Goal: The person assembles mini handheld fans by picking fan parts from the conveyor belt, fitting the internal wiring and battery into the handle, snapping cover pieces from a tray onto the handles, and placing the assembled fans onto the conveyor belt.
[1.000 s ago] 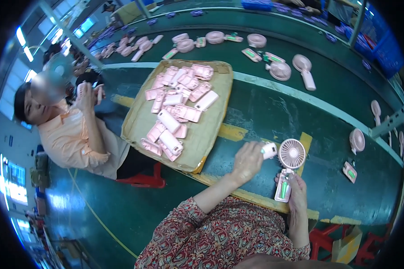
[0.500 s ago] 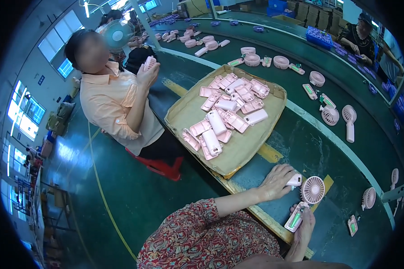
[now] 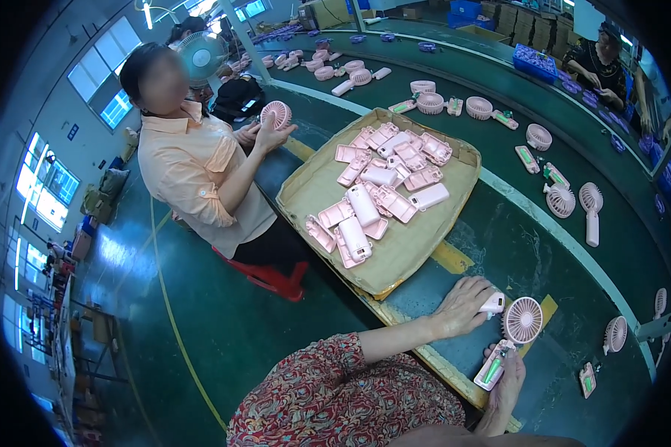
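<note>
On the bench edge at the lower right, my right hand [image 3: 508, 381] grips a pink handheld fan by its opened handle [image 3: 492, 366]. A green part lies inside that handle, and the round grille head [image 3: 523, 320] points away from me. Just left of the fan head, my left hand [image 3: 462, 307] is closed over a pale pink handle cover [image 3: 493, 302]; the fingers hide much of it. Beyond my left hand stands a shallow cardboard tray [image 3: 440, 242] with many loose pink handle shells [image 3: 363, 205] heaped in it.
A green conveyor belt [image 3: 499, 149] curves along the far and right side, carrying pink fans and opened handles. At left, a co-worker in a peach shirt [image 3: 194, 171] holds a pink fan [image 3: 276, 115]. Another person [image 3: 600, 67] works beyond the belt near a blue crate [image 3: 534, 62].
The co-worker has lowered and turned the fan, so its grille shows. Fans on the belt have shifted slightly to the right. My hands keep nearly the same hold.
</note>
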`<state>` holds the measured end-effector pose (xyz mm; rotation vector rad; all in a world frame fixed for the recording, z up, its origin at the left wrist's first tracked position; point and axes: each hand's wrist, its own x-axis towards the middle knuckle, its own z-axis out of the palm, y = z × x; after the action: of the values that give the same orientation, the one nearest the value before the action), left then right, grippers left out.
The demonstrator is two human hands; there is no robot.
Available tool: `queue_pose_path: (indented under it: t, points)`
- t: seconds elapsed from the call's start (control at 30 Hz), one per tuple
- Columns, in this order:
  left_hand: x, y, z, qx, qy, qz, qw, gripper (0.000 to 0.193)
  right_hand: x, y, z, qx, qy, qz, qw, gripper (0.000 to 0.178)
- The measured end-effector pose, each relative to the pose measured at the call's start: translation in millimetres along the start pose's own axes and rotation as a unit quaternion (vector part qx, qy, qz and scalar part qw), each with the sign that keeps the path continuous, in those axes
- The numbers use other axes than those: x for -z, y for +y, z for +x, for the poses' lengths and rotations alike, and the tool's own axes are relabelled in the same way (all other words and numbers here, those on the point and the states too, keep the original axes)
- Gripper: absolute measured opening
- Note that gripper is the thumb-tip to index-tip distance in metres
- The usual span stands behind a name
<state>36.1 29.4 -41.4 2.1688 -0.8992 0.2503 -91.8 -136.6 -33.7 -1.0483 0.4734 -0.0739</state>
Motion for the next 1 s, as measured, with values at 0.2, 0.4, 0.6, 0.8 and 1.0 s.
queue_pose_path:
  t: [0.2, 0.4, 0.6, 0.8, 1.0]
  points:
    - [0, 0, 1, -0.001, 0.004, 0.003, 1.000, 0.051, -1, -1, 1, -0.002, 0.004, -0.004, 1.000, 0.026]
    - [-3, 0, -2, -0.004, 0.006, -0.002, 1.000, 0.051, 3, 0, 1, -0.004, 0.006, -0.001, 1.000, 0.025]
    - [-2, 0, -1, -0.003, 0.015, -0.017, 1.000, 0.049, -1, -1, 2, -0.006, 0.000, -0.006, 1.000, 0.025]
    - [0, -2, 1, -0.004, 0.018, -0.014, 1.000, 0.048, -6, -2, 2, -0.002, 0.011, -0.001, 1.000, 0.024]
    - [3, -3, 3, 0.006, -0.010, -0.007, 1.000, 0.052, -6, -3, 5, -0.011, 0.020, -0.006, 1.000, 0.025]
